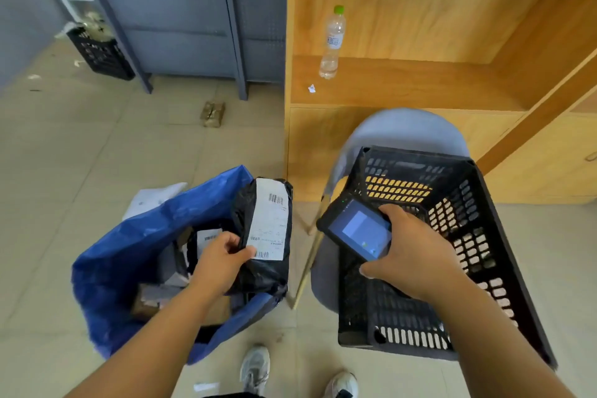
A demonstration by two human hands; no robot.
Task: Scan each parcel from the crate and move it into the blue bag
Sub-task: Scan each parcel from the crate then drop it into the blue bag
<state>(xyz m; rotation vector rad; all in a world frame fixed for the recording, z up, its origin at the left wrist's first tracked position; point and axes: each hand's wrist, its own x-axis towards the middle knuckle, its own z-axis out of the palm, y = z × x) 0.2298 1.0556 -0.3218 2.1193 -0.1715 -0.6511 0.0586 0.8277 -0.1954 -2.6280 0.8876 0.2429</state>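
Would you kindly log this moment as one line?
left hand: holds black parcel over blue bag | right hand: holds scanner above crate

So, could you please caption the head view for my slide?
Left hand holds a black parcel over the blue bag; right hand holds the scanner above the black crate.

1 view: head-worn wide-angle camera, looking forward and down, close over left hand (223, 257) and right hand (416, 252), shoes (256, 365) at bottom edge.
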